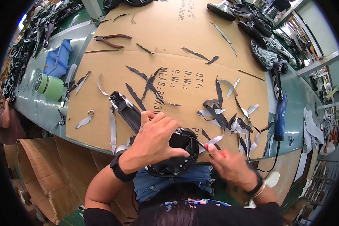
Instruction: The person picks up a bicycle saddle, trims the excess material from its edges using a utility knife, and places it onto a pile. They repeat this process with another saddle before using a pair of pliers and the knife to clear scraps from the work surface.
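Close to my body at the table's front edge is a black bicycle saddle, its narrow nose pointing away to the left. Its hollow underside seems to face up. My left hand is clamped over its middle, with the thumb reaching across the wide end. On the saddle's right rim, my right hand grips a slim red-handled cutting tool. The tool's tip meets the edge of the cover there; the blade itself is hard to make out.
Brown cardboard covers the table, strewn with black-and-grey offcut strips. Red-handled pliers lie at the far left. A green jar and a blue bin stand leftward. To the right are a corded blue tool and piled patterned black pieces.
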`<move>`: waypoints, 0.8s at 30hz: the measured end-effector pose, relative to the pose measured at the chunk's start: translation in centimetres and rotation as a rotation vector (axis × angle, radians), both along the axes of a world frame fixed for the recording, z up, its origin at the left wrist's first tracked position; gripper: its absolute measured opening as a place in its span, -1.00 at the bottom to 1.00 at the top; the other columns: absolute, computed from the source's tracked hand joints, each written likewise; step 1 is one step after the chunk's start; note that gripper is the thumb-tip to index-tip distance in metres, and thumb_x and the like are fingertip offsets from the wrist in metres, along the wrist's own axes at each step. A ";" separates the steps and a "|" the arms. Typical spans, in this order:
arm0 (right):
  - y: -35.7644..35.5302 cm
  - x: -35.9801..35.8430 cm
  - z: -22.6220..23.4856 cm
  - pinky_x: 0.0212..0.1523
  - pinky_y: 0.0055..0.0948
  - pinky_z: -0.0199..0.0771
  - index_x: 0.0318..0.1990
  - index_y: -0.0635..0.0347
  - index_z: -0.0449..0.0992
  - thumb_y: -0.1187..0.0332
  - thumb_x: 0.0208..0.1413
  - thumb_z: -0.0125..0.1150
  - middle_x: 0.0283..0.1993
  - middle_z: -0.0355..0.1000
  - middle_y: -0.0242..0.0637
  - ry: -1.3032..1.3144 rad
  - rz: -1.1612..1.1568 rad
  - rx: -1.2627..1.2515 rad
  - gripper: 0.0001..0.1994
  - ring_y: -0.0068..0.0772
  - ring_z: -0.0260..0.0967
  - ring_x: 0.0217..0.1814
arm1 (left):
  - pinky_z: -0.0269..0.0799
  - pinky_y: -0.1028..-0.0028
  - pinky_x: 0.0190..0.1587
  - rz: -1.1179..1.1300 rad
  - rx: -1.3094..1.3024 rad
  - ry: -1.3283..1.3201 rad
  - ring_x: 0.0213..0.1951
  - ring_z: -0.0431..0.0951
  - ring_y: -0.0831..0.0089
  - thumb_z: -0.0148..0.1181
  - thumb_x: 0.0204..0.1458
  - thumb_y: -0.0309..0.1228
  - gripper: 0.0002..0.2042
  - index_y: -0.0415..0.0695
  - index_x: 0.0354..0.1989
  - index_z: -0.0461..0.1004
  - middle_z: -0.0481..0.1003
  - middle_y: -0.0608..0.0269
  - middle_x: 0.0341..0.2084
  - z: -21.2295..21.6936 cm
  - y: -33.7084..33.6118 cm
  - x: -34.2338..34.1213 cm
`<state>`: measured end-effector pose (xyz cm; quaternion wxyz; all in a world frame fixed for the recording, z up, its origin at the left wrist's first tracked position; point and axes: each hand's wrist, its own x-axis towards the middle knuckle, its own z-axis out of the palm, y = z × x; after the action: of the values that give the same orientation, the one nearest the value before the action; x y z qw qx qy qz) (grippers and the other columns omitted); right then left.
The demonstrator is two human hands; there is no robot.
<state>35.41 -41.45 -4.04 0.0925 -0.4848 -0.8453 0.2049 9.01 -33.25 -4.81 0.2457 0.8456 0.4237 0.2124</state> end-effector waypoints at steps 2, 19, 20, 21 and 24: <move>-2.4 -2.0 -0.4 -0.71 -0.21 0.25 0.36 -0.14 0.13 0.40 0.04 0.25 -0.53 0.26 -0.22 0.101 -0.080 0.020 -0.30 -0.13 0.26 -0.67 | 0.09 0.26 0.01 0.013 0.038 0.014 -0.22 0.43 0.33 0.47 -0.42 0.06 -0.38 -0.17 -0.24 0.50 0.49 0.25 -0.41 0.1 0.1 0.1; 4.0 -7.0 1.3 -0.29 -0.17 0.47 0.14 0.28 0.29 0.60 -0.09 0.21 -0.18 0.46 0.06 0.575 -0.271 0.196 -0.46 0.10 0.47 -0.25 | 0.06 0.26 -0.09 0.209 0.149 0.214 -0.25 0.34 0.30 0.45 -0.31 -0.04 -0.46 -0.13 -0.22 0.44 0.40 0.22 -0.41 3.8 -3.5 2.6; 3.9 -6.8 1.3 -0.29 -0.17 0.47 0.14 0.28 0.29 0.60 -0.09 0.21 -0.18 0.46 0.06 0.581 -0.277 0.198 -0.46 0.10 0.47 -0.25 | 0.06 0.26 -0.09 0.203 0.151 0.220 -0.25 0.34 0.30 0.45 -0.31 -0.04 -0.46 -0.13 -0.22 0.44 0.40 0.22 -0.41 3.4 -3.5 2.3; 3.8 -6.4 1.4 -0.31 -0.18 0.47 0.11 0.28 0.31 0.58 -0.08 0.21 -0.24 0.46 0.06 0.559 -0.367 0.137 -0.49 0.12 0.46 -0.28 | 0.06 0.27 -0.09 0.269 0.116 0.197 -0.26 0.35 0.30 0.44 -0.31 -0.01 -0.45 -0.13 -0.21 0.44 0.40 0.22 -0.42 2.8 -3.5 2.0; 3.4 -4.8 1.3 -0.39 -0.28 0.47 0.03 0.29 0.34 0.52 -0.05 0.20 -0.40 0.46 -0.06 0.561 -0.528 0.042 -0.58 -0.05 0.48 -0.43 | 0.06 0.29 -0.10 0.361 0.044 0.169 -0.26 0.36 0.29 0.41 -0.29 0.09 -0.40 -0.13 -0.20 0.45 0.42 0.23 -0.42 0.8 -3.5 1.7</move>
<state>30.58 -38.09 -2.71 0.3795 -0.6089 -0.6372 0.2813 10.67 -36.71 -3.96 0.1487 0.7757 0.5830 0.1903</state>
